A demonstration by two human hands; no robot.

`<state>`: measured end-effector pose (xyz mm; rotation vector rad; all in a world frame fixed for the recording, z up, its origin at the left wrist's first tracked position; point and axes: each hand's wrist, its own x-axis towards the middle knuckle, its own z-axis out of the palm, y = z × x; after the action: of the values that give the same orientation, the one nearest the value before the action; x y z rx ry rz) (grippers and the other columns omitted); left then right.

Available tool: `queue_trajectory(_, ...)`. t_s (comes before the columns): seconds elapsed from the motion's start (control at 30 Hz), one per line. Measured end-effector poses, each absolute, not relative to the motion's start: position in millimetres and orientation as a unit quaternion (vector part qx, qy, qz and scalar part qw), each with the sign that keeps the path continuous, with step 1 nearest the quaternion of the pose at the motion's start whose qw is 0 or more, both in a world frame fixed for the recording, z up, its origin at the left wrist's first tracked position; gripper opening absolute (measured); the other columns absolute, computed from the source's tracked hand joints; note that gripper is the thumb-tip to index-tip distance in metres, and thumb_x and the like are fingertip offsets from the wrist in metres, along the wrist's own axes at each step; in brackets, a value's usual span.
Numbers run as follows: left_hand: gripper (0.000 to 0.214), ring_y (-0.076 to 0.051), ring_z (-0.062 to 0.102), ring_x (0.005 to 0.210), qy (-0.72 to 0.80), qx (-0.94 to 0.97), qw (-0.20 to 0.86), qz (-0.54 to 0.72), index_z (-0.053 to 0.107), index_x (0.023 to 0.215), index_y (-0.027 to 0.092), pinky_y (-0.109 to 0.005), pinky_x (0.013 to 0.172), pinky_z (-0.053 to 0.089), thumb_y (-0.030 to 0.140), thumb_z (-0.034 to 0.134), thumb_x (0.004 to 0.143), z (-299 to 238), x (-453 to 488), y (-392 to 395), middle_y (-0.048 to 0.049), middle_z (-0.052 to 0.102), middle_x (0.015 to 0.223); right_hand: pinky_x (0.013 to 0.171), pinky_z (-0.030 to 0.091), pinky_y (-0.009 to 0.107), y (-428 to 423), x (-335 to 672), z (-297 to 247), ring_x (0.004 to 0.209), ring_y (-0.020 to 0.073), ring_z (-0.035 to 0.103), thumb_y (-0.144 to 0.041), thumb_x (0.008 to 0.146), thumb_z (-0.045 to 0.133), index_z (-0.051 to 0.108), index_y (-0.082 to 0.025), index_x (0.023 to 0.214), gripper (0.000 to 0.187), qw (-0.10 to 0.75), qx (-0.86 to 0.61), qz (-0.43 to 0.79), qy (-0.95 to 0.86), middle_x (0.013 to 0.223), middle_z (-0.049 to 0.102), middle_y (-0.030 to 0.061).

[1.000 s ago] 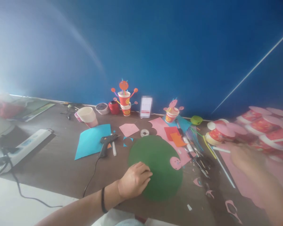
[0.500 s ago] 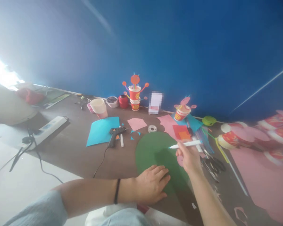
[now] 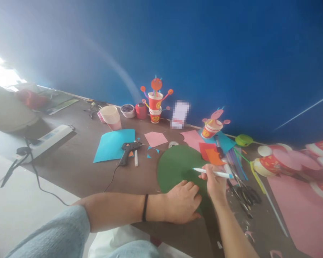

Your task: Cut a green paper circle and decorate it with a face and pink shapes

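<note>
A large green paper circle (image 3: 174, 165) lies on the brown table in front of me. My left hand (image 3: 184, 201) rests palm down on its near edge, fingers laid out and slightly bent, holding nothing. Between the fingers of my right hand (image 3: 215, 182) is a white marker (image 3: 218, 173) with a blue tip. That tip points left, over the middle of the green circle; whether it touches the paper I cannot tell. The near part of the circle is hidden by my left hand.
Left of the circle lie a black glue gun (image 3: 129, 150) and blue paper (image 3: 110, 143). Scissors (image 3: 247, 197) and pink paper (image 3: 293, 215) are on the right. Decorated paper cups (image 3: 155, 102) stand at the back by the blue wall. A power strip (image 3: 50, 141) sits far left.
The green circle has slid slightly away from me and now partly covers the tape roll. My left hand has moved with it. The marker's rear end has tipped lower. My view has shifted a little.
</note>
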<state>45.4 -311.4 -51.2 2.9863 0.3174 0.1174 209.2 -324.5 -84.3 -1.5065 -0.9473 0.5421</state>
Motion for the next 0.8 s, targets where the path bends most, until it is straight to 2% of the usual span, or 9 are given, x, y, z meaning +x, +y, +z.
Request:
queue_trajectory(0.1,0.051,-0.028,0.048,0.107,0.121,0.989,0.067,0.051,0.056,0.107,0.009,-0.037,0.09,0.041,0.052,0.057,0.079,-53.3,46.3,-314.5,-0.0155,0.053,0.108,0.053,0.045,0.025,-325.9,203.8,-83.1,0.05,0.0121,0.053,-0.046,0.087,0.049,0.052,-0.019,0.069,0.033,0.59,-0.649,0.236,-0.419,0.05,0.047,-0.0057)
queue_trajectory(0.17,0.063,-0.032,0.038,0.122,0.139,0.987,0.063,0.06,0.049,0.121,0.005,-0.041,0.098,0.036,0.054,0.052,0.082,-55.7,42.9,-315.4,-0.0212,0.046,0.125,0.054,0.046,0.025,-325.0,201.4,-83.6,0.05,0.012,0.053,-0.046,0.088,0.048,0.052,-0.019,0.07,0.032,0.583,-0.65,0.247,-0.421,0.05,0.046,-0.0063)
queue_trajectory(0.23,0.068,-0.035,0.032,0.128,0.145,0.986,0.062,0.059,0.043,0.127,0.002,-0.043,0.102,0.032,0.055,0.046,0.085,-57.9,38.7,-314.5,-0.0241,0.04,0.133,0.055,0.046,0.025,-324.1,200.4,-84.7,0.051,0.012,0.053,-0.046,0.089,0.047,0.052,-0.02,0.073,0.031,0.575,-0.656,0.255,-0.417,0.051,0.046,-0.0064)
queue_trajectory(0.57,0.066,-0.032,0.042,0.119,0.129,0.983,0.12,0.044,0.046,0.124,0.002,-0.038,0.096,0.04,0.052,0.055,0.081,-54.6,35.9,-305.3,-0.0203,0.05,0.122,0.059,0.043,0.026,-325.1,200.0,-82.1,0.052,0.0113,0.051,-0.043,0.09,0.049,0.047,-0.02,0.063,0.035,0.526,-0.678,0.252,-0.448,0.05,0.046,-0.0056)
queue_trajectory(0.8,0.059,-0.029,0.044,0.113,0.118,0.989,0.085,0.025,0.047,0.122,0.0,-0.035,0.091,0.042,0.048,0.048,0.087,-47.4,34.5,-305.7,-0.0191,0.052,0.116,0.055,0.043,0.026,-325.5,199.5,-83.8,0.051,0.0121,0.051,-0.044,0.088,0.051,0.053,-0.02,0.071,0.03,0.539,-0.675,0.274,-0.423,0.052,0.046,-0.0056)
